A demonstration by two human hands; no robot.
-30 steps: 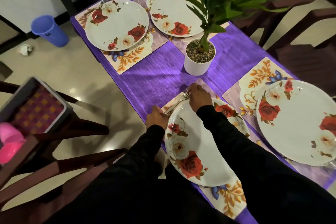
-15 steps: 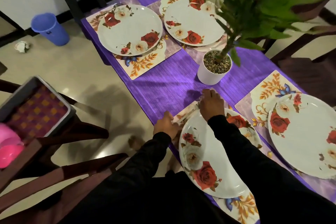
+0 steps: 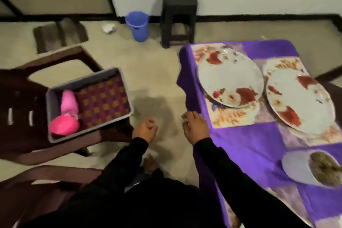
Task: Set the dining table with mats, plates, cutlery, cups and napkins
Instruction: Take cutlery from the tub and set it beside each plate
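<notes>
Head view of a partly set dining table [image 3: 249, 146] under a purple cloth. Two floral plates, the nearer-left plate [image 3: 230, 79] and the right plate [image 3: 299, 102], each rest on a patterned mat [image 3: 233, 117] at the far end of the table; a white plant pot [image 3: 296, 166] stands on the cloth nearer the camera. No cutlery, cups or napkins show at these two places, though motion blur limits what can be told. On a dark chair [image 3: 27, 116] to the left, well apart from the table, sits a grey tray [image 3: 88, 81] holding two pink cups [image 3: 66, 116] on a checked lining. The left hand [image 3: 145, 131] hangs over the floor between tray and table, fingers loosely curled, apparently empty. The right hand [image 3: 196, 127] is at the table's edge, fingers bent; whether it holds anything cannot be told. Judged progress: mats and plates laid here; cups, and probably napkins, remain to be fetched.
</notes>
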